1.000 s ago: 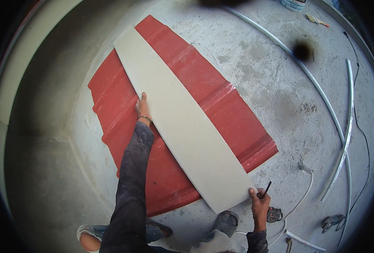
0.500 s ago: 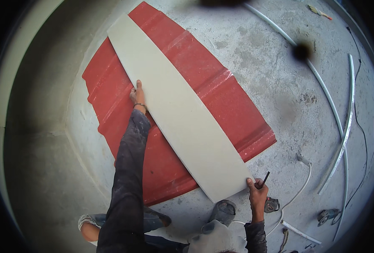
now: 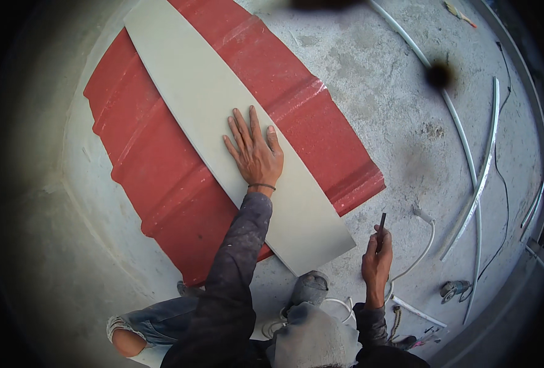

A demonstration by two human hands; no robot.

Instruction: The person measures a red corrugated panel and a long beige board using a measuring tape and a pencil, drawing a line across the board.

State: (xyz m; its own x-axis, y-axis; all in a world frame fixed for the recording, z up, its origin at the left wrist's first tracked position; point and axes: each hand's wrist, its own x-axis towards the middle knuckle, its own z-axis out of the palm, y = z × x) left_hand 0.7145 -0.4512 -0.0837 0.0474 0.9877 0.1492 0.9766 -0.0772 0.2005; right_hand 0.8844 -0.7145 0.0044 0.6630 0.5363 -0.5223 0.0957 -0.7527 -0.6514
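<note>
My left hand (image 3: 256,150) lies flat with its fingers spread on a long pale board (image 3: 192,86). The board rests slantwise across red ribbed roofing sheets (image 3: 155,159) on the concrete floor. Beyond the board's near right corner, my right hand (image 3: 376,260) is closed around a short dark pencil-like stick (image 3: 381,226), which points upward out of the fingers. That hand is apart from the board. The near end of the board sticks out past the red sheets.
On the right lie a long white pipe (image 3: 462,132) and a pale strip (image 3: 482,175) crossing it. An angle grinder (image 3: 455,291) with a dark cord sits at the lower right. A white hose (image 3: 424,248) curves beside my right hand. A brush (image 3: 460,13) lies far right.
My left hand has left the board's left edge and now lies flat on its face, nearer me. My right hand has let go of the board's near corner, keeping the stick.
</note>
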